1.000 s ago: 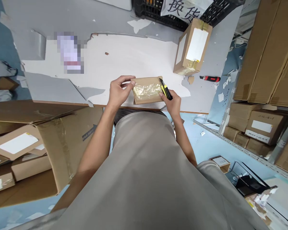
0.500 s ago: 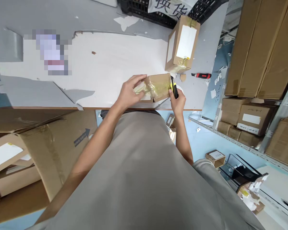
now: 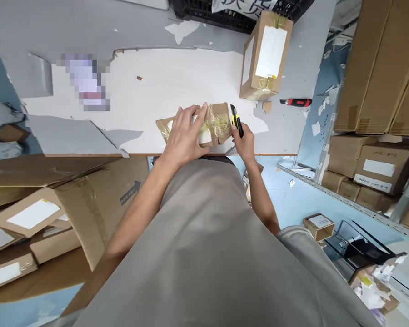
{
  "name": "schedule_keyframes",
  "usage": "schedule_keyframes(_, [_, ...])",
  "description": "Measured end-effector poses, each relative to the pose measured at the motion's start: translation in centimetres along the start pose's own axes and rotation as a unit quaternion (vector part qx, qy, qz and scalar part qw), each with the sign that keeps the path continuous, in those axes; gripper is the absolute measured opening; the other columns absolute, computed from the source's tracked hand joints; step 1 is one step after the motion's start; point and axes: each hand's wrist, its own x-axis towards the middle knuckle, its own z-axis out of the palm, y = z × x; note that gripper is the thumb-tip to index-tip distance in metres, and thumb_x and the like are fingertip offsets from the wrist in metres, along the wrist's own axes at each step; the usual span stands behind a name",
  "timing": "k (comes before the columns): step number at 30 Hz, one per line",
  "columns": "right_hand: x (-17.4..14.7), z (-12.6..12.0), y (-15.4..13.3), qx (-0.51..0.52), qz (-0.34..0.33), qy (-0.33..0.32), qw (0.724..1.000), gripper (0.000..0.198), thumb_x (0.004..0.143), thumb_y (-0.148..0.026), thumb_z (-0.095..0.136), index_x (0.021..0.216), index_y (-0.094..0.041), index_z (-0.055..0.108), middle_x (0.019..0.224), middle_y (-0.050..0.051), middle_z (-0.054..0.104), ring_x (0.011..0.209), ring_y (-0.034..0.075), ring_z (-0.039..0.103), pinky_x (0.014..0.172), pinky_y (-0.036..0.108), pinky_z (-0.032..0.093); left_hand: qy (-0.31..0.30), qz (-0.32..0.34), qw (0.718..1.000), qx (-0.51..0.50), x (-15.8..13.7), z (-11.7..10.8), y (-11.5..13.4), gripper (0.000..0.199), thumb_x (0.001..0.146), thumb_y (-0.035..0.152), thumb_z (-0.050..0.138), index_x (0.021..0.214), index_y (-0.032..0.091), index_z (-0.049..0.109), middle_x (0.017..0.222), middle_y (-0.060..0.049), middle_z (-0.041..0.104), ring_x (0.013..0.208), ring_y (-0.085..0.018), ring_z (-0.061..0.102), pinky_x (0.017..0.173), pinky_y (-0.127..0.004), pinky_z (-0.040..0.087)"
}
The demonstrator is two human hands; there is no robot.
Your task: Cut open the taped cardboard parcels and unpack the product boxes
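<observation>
A small cardboard box (image 3: 221,119) with yellowish tape lies at the table's front edge, its taped end toward my right hand. My left hand (image 3: 186,131) spans the box across a white label, fingers over the far side and thumb at the near side, gripping it. In my right hand (image 3: 244,143) is a black and yellow box cutter (image 3: 237,122), its tip pointing away from me. The cutter stands just right of the box's end; whether it touches the cardboard I cannot tell. Part of the box is hidden under my left hand.
A taller labelled carton (image 3: 266,54) stands behind at the right, near a red and black box cutter (image 3: 296,102). A black crate (image 3: 211,16) is at the back. A large open carton (image 3: 88,213) with boxes stands at lower left; shelves of cartons (image 3: 375,168) are at right.
The box has shifted left and turned, showing its left end. My left hand has moved onto its middle. The cutter in my right hand has moved slightly left with the box's end.
</observation>
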Motion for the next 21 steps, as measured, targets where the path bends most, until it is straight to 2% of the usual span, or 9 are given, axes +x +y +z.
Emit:
schedule_keyframes(4, [-0.8,1.8,-1.3,0.003,0.033,-0.053,0.998,0.079,0.116,-0.088,0.033,0.141,-0.023,0.071,0.110,0.007,0.079,0.090,0.020,0.075,0.088,0.034,0.065,-0.032,-0.022,0.999,0.002,0.4,1.2,-1.6,0.129,0.087,0.063,0.093,0.192,0.032,0.024,0.189,-0.018,0.039,0.178,-0.057,0.028,0.150,-0.080,0.008])
schedule_keyframes(6, [-1.4,1.9,-1.9,-0.001,0.041,-0.077,0.996,0.083,0.115,-0.090,0.032,0.151,-0.024,0.068,0.110,0.007,0.081,0.090,0.021,0.077,0.089,0.035,0.066,-0.037,-0.019,0.999,-0.010,0.9,2.5,-2.3,0.126,0.087,0.067,0.094,0.190,0.031,0.032,0.190,-0.019,0.039,0.180,-0.055,0.026,0.150,-0.078,0.005])
schedule_keyframes(9, [-2.1,1.2,-2.2,-0.018,0.054,-0.079,0.995,0.086,0.115,-0.090,0.032,0.159,-0.024,0.065,0.108,0.007,0.084,0.094,0.024,0.080,0.093,0.038,0.067,-0.045,-0.013,0.998,-0.036,1.6,4.3,-2.5,0.115,0.090,0.080,0.086,0.185,0.032,0.043,0.194,-0.017,0.035,0.184,-0.053,0.019,0.149,-0.079,0.005])
schedule_keyframes(12, [-2.8,0.3,-2.2,-0.018,0.078,-0.076,0.994,0.084,0.118,-0.084,0.033,0.167,-0.022,0.060,0.107,0.008,0.086,0.092,0.024,0.083,0.096,0.040,0.068,-0.049,-0.017,0.997,-0.050,1.7,5.3,-2.4,0.103,0.099,0.090,0.069,0.182,0.032,0.049,0.196,-0.015,0.033,0.186,-0.048,0.015,0.149,-0.077,0.006])
schedule_keyframes(15, [-3.6,-0.5,-2.5,-0.035,0.095,-0.084,0.991,0.076,0.121,-0.072,0.037,0.177,-0.022,0.051,0.109,0.008,0.089,0.089,0.025,0.085,0.100,0.042,0.068,-0.036,-0.031,0.998,-0.048,1.7,5.7,-2.3,0.089,0.108,0.087,0.053,0.178,0.033,0.055,0.196,-0.012,0.036,0.187,-0.043,0.014,0.150,-0.073,0.006])
schedule_keyframes(18, [-4.3,-0.8,-3.2,-0.086,0.092,-0.096,0.987,0.073,0.122,-0.061,0.041,0.182,-0.020,0.047,0.106,0.008,0.090,0.093,0.029,0.086,0.107,0.046,0.066,-0.026,-0.039,0.998,-0.038,1.6,6.1,-2.3,0.081,0.112,0.082,0.049,0.175,0.033,0.060,0.196,-0.009,0.036,0.187,-0.041,0.015,0.151,-0.071,0.005])
schedule_keyframes(21, [-4.6,-1.0,-3.6,-0.134,0.077,-0.101,0.983,0.070,0.122,-0.056,0.039,0.182,-0.020,0.048,0.111,0.010,0.091,0.104,0.033,0.086,0.110,0.048,0.064,-0.016,-0.039,0.999,-0.027,1.6,6.5,-2.2,0.081,0.112,0.082,0.050,0.176,0.034,0.059,0.196,-0.008,0.036,0.187,-0.041,0.015,0.151,-0.071,0.004])
